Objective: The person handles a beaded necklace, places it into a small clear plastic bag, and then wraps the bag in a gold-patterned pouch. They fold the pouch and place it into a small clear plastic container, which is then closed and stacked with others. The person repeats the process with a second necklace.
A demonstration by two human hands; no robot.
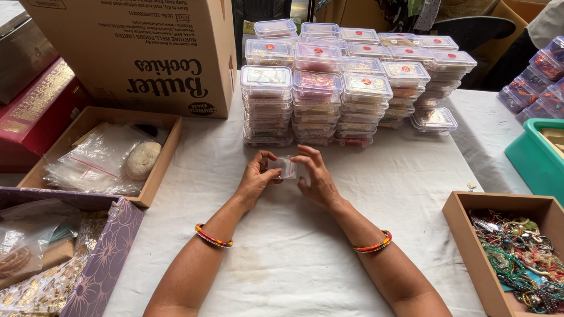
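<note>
My left hand (pixel 256 178) and my right hand (pixel 314 176) meet over the middle of the white-clothed table (pixel 282 258). Together they pinch a small clear plastic pouch (pixel 286 168) by its two sides, just above the cloth. What the pouch contains is too small to tell. Each wrist wears a red and orange bangle. Just beyond my hands stand stacks of clear lidded plastic boxes (pixel 317 94), several wide and several high, with coloured items inside.
A big cardboard carton (pixel 141 53) stands at the back left. A wooden tray (pixel 154 170) of clear bags lies left; another wooden tray (pixel 464 235) of beaded jewellery lies right. A purple floral box (pixel 106 258) is near left, a teal bin (pixel 531 158) far right.
</note>
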